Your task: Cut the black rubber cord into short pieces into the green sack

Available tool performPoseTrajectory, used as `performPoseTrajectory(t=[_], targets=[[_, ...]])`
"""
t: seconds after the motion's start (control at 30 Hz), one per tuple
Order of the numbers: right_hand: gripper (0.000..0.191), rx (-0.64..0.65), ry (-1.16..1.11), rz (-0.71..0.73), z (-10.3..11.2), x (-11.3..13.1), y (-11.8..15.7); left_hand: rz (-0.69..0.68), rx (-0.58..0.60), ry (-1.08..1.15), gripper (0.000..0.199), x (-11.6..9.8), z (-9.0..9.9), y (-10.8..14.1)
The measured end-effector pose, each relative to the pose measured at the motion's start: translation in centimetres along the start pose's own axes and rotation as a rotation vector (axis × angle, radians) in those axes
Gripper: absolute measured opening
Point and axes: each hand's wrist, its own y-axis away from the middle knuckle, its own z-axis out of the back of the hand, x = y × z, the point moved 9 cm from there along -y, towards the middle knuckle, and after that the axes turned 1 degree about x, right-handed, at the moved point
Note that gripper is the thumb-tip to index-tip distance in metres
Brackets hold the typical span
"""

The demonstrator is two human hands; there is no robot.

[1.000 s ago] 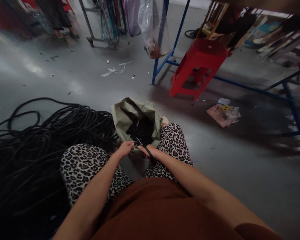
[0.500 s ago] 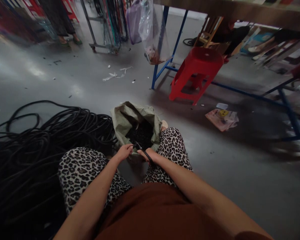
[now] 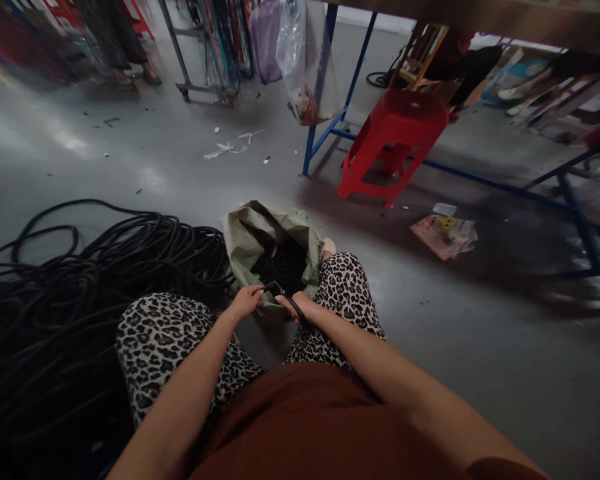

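Between my knees stands an open grey-green woven sack (image 3: 240,243), with many small black pieces (image 3: 283,263) inside. Over its near rim, my left hand (image 3: 247,301) pinches a short length of black cord (image 3: 267,287) that points right. My right hand (image 3: 300,307) is closed round black-handled scissors (image 3: 296,309), whose blades are at the tip of the cord. Whether the blades touch the cord is too small to tell. A large heap of thick black cord (image 3: 175,247) lies on the floor to my left.
A red plastic stool (image 3: 413,110) stands beside a blue-legged table (image 3: 480,20) ahead right. Clear plastic bags (image 3: 305,60) hang from the table. A wheeled rack (image 3: 177,40) and a standing person's legs (image 3: 113,33) are further back. Plastic packets (image 3: 445,237) lie on the floor.
More of the black cord now shows beyond my left fingers, towards the scissors. My left hand has shifted slightly left. The view has tilted a little; the sack and heap stay put.
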Motion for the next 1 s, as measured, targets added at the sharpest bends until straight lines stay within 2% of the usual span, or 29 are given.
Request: performPoseTrajectory(t=[0.23,0.47,0.8,1.0], targets=[[0.057,-0.016,-0.057,-0.008,0.2,-0.5,-0.6,0.01,-0.049,0.005,0.031,0.4,0.6,-0.3],[0.064,0.057,-0.039,-0.013,-0.7,-0.5,-0.5,0.028,-0.09,0.042,0.032,0.6,0.9,-0.4],[0.062,0.135,0.02,0.046,-1.9,-0.4,-0.7,0.035,-0.068,0.013,0.028,-0.3,0.7,-0.1],[0.069,0.142,0.123,0.069,-2.1,-0.4,-1.2,0.047,-0.038,0.019,0.028,-0.7,0.3,0.1]])
